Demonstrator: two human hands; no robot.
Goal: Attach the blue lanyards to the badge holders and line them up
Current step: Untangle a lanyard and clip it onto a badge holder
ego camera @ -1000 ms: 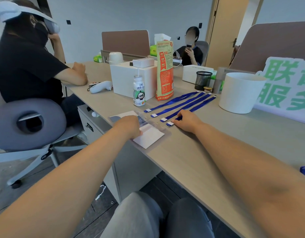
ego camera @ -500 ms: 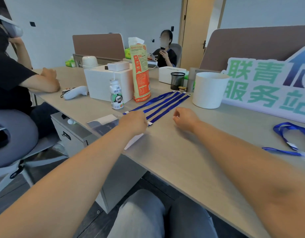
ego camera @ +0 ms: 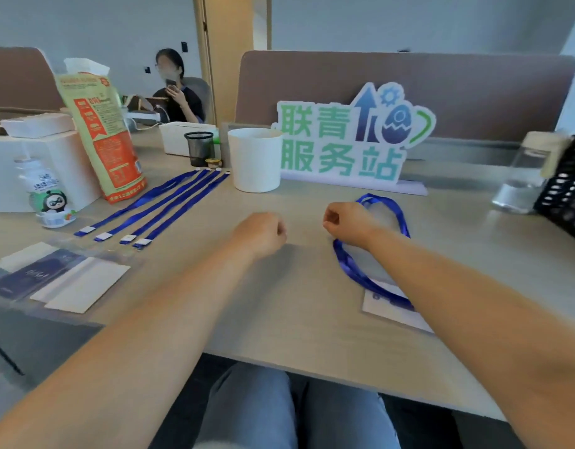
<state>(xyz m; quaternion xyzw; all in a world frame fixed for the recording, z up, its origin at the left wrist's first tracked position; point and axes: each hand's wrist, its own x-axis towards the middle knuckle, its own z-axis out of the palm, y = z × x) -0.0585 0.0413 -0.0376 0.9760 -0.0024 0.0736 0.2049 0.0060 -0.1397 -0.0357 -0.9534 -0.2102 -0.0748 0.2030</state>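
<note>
Both my hands hover over the middle of the table, each curled into a loose fist with nothing in it. My left hand is well apart from everything. My right hand sits just at the left edge of a looped blue lanyard; my wrist lies across the loop, though I cannot tell whether it presses on the strap. The near end of that loop runs onto a badge holder with a white card, partly hidden by my forearm.

To the left, four more blue lanyards lie straight, side by side, their white-tagged ends pointing toward me. Nearer and further left are clear badge holders with white and dark blue cards; the print on them is too blurred to read.

At the far side a cut-out sign reads 联青服务站 in green. Left of it stands a white cup, then a black mesh pot. A tall green and orange packet carries writing I cannot make out, and a small bottle shows a panda figure.
</note>
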